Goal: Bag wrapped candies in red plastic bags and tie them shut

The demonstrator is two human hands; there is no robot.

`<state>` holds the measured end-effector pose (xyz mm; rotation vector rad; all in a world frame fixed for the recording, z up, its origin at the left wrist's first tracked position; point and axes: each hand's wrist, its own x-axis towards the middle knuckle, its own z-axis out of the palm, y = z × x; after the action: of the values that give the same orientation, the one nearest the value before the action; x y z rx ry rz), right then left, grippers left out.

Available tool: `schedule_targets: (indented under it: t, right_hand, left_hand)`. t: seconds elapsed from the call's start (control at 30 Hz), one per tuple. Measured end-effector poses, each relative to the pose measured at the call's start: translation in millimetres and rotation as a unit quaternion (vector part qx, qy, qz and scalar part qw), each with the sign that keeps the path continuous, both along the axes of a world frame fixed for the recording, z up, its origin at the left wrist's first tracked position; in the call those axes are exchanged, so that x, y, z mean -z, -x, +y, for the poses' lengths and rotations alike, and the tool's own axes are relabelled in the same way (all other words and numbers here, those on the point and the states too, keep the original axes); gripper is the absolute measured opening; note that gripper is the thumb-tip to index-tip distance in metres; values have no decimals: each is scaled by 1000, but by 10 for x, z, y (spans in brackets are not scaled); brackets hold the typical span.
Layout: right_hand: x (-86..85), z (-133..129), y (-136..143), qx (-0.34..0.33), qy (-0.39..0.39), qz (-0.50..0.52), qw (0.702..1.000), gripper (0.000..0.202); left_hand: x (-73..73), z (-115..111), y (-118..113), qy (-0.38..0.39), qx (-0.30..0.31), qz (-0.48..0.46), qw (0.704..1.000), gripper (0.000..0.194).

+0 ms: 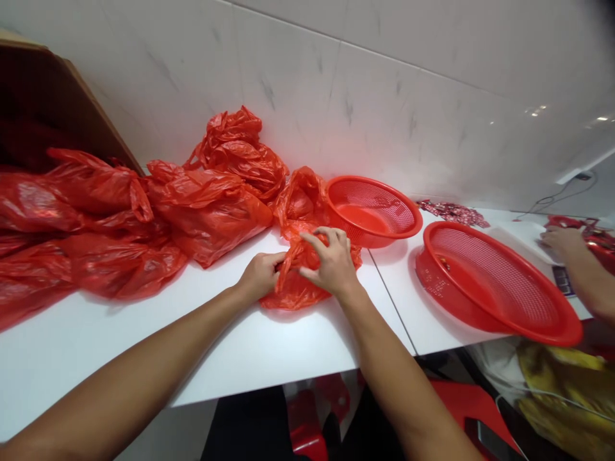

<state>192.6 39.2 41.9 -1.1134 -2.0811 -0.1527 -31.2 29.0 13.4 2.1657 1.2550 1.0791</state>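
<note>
A thin red plastic bag [300,296] lies crumpled on the white table, between my hands. My left hand [262,275] is closed on the bag's left edge, with its fingertips partly hidden in the plastic. My right hand [331,259] is over the bag's right side, thumb and fingers curved and apart, with no plastic gripped between them. Just behind, another red bag [302,198] with something round inside stands close to the bag in my hand.
Several filled red bags [211,211] line the left, before a cardboard box [72,77]. Red baskets [369,211] stand to the right, the larger basket [490,282] near the front edge. Another person's hand [567,243] is at far right, and a phone [490,440] lies on a red stool.
</note>
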Motion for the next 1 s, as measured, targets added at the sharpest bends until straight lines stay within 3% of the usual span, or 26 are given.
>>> schedule_targets:
  t: [0.07,0.17,0.27,0.37,0.43,0.5,0.6,0.67,0.73,0.8,0.87,0.93,1.0]
  right_hand:
    - [35,27,11,-5,18,34,999,19]
    - [87,131,-132,0,59,208,976,18]
    - [123,261,-349,37,109,412,904,13]
    - [158,383,-488,58,125,512,848,25]
    - [179,434,-514,59,133,537,831,29]
    - [193,443,-497,56,145,553,818,34]
    - [197,379,-420,60,159,536,827,48]
    - [191,306,-349,64,164,490,853,57]
    - [184,231,-278,48,174,441,879,62]
    - [181,174,-224,12,184,414,891,63]
    - [187,145,-197,-9,185,404,896,63]
    - [201,152,-197,5,181,400,898,62]
    - [209,195,-222,42,185,387,902,61]
  left_hand:
    - [-15,4,-9,-25,-46,16,998,18]
    - [-59,57,26,-70,-190,34,979,26]
    - [-115,151,112,-74,-304,45,949,39]
    - [-165,222,198,-90,-352,41,931,53]
    - [-186,206,227,-147,-366,45,918,64]
    - [-187,115,216,-253,-351,62,899,68]
    - [-139,-112,111,-397,-276,93,870,50]
    - [-94,-240,-12,-425,-191,120,876,32]
    - [-72,-290,-147,-399,-93,159,898,26]
    - [-89,-260,-257,-327,-42,205,922,28]
    - [-136,-194,-316,-202,-71,272,938,35]
    - [-190,-146,-320,-87,-113,331,933,38]
    - [-234,-140,-293,-27,-123,361,924,38]
